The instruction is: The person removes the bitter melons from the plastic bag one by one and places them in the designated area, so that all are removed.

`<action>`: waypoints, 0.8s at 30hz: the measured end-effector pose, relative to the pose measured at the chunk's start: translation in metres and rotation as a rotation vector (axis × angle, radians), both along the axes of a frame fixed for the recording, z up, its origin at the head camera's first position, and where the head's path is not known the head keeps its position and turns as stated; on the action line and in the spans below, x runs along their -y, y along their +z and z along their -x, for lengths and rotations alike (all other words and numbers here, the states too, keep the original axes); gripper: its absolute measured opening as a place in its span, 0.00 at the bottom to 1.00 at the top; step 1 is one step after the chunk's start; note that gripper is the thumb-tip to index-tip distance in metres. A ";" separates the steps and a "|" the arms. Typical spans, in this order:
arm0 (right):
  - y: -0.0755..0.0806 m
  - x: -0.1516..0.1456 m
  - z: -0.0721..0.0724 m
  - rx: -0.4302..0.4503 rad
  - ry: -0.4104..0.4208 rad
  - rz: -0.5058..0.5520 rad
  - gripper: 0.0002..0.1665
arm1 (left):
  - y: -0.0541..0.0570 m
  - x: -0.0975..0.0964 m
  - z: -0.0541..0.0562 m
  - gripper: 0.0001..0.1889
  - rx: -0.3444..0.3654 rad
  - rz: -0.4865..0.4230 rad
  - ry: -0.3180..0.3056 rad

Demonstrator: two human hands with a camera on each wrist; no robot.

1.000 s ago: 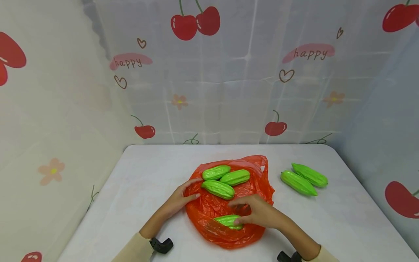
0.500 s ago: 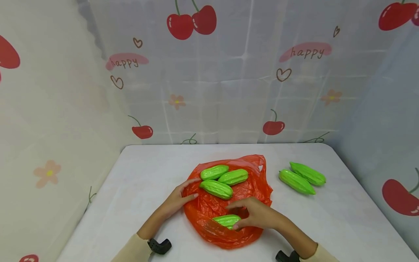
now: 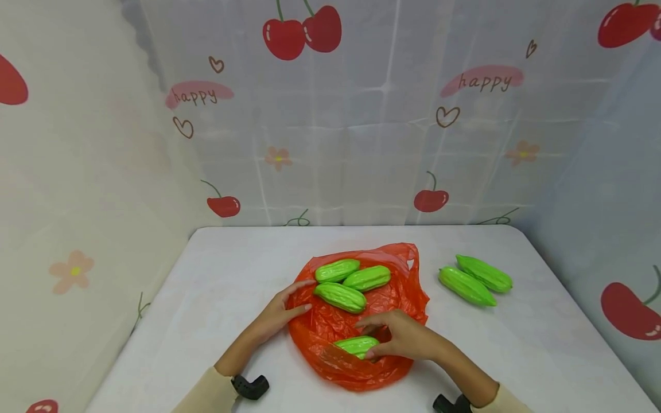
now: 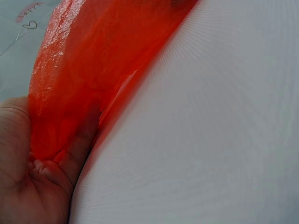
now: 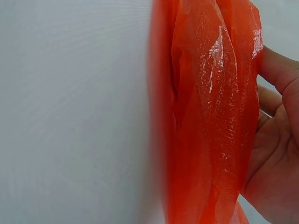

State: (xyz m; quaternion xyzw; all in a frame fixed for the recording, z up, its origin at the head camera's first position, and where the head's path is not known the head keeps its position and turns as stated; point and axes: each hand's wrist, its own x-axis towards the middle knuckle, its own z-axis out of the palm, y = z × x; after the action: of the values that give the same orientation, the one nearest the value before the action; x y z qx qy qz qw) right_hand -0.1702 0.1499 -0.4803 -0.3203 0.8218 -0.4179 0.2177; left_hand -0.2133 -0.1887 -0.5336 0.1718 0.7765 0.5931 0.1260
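Red plastic bag [image 3: 330,327] lies spread on the white table [image 3: 232,258], approx. midway btwn its left & right edges, far rim short of the far edge. In it, on the far part: 3 green ridged gourds bunched close — far-left gourd [image 3: 337,270], far-right gourd [image 3: 366,278], nearer gourd [image 3: 339,297]. A 4th, the near gourd [image 3: 356,345], sits apart in the bag's near part, partly behind its folded-up film. 2 more outside, side by side on bare table twd the far right corner: outer gourd [image 3: 484,273] & inner gourd [image 3: 467,286], both slanting.

Left hand [image 3: 281,310] is at bag's left side: thumb & index well apart, both fairly straight, film btwn thumb & fingers in left wrist view; other fingers partly hidden, seen thru red film.

Right hand [image 3: 400,335] is over bag's near right part — fingers loosely bent, clear gap btwn index & thumb, thumb tip at the near gourd's right end; can't tell if it presses. Right wrist view: film hides fingertips.

Beige sleeves [image 3: 209,393], black wrist device [image 3: 250,387] on each arm. Beyond the table's far edge, a pale curtain [image 3: 346,149] w/ cherries, hearts, flowers & "happy".
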 end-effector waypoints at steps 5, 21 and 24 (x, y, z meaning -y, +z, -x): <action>0.001 -0.001 -0.001 -0.001 -0.004 0.003 0.32 | -0.003 0.000 0.001 0.28 0.004 0.006 0.003; 0.005 -0.007 0.003 -0.013 -0.008 0.038 0.30 | -0.002 0.001 0.000 0.28 0.000 -0.003 -0.008; 0.007 -0.009 0.004 -0.028 -0.012 0.042 0.30 | -0.002 0.001 0.001 0.29 -0.009 -0.006 -0.010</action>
State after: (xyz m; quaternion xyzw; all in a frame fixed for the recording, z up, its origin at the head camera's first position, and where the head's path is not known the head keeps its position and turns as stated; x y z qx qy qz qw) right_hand -0.1743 0.1586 -0.4730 -0.3256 0.8177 -0.4320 0.1969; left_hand -0.2145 -0.1894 -0.5355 0.1787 0.7744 0.5940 0.1246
